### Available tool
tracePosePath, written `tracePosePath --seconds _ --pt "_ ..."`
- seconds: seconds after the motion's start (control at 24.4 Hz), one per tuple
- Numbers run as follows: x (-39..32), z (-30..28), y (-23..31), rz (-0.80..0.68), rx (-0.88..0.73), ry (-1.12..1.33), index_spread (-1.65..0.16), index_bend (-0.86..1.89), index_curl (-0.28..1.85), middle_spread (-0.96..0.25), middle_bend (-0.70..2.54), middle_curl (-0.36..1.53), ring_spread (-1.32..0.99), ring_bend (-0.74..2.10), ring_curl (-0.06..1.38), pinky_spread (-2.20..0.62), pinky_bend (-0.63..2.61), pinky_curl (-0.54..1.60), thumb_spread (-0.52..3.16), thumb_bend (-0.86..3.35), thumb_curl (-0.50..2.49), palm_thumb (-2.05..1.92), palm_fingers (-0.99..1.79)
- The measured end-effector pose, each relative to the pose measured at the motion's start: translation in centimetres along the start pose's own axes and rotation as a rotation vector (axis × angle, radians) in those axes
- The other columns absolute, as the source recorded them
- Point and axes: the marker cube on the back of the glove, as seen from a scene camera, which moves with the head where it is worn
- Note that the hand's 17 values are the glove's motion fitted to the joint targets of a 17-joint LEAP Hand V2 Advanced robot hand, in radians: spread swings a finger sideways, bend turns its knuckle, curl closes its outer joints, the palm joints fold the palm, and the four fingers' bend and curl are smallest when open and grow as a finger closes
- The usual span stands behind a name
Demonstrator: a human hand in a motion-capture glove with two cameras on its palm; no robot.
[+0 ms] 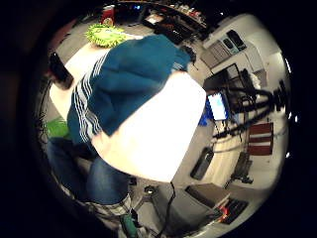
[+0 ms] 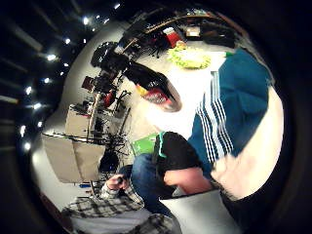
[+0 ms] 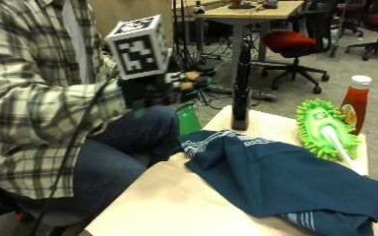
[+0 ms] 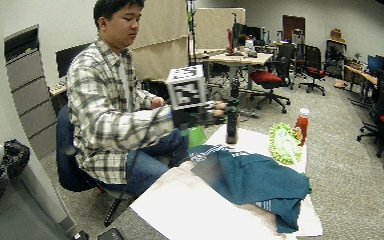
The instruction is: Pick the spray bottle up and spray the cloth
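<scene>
A tall dark spray bottle stands upright on the white table near its far edge. A blue cloth with white stripes lies crumpled across the middle of the table. My gloved right hand hangs in the air beside the table, level with the bottle's upper part and a short way from it. Its fingers reach out toward the bottle and hold nothing. The palm views show the bottle close by, and the cloth spread on the table below.
A green fluffy duster lies on the table beyond the cloth. A red ketchup bottle stands behind it. A green object sits by the person's knee beside the table. Office chairs and desks stand further back.
</scene>
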Motion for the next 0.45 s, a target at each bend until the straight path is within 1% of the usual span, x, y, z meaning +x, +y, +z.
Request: tracePosePath --seconds 0.12,0.25,0.33,0.41,0.45 --pt "-0.4 1.2 8.5 0.064 0.025 0.028 -0.41 0.17 0.36 -0.1 0.16 0.29 0.06 0.25 0.31 0.22 0.28 0.33 0.98 -0.03 0.52 0.44 -0.02" --pt "-1.0 3.4 17.0 0.201 0.042 0.016 -0.4 0.18 0.35 -0.09 0.16 0.29 0.07 0.25 0.31 0.22 0.28 0.34 1.01 0.01 0.53 0.51 -0.01" --pt "-1.4 5.5 22.4 0.267 0.025 0.016 -0.39 0.18 0.36 -0.08 0.17 0.29 0.08 0.24 0.31 0.21 0.28 0.34 1.03 0.03 0.53 0.56 0.0" --pt "-1.8 7.3 26.3 0.3 -0.006 0.027 -0.39 0.19 0.36 -0.07 0.18 0.29 0.09 0.24 0.3 0.2 0.26 0.33 1.04 0.03 0.53 0.59 0.02" --pt "-1.9 7.8 27.2 0.307 -0.016 0.031 -0.38 0.19 0.36 -0.07 0.18 0.29 0.09 0.24 0.3 0.2 0.26 0.33 1.05 0.03 0.54 0.6 0.02"
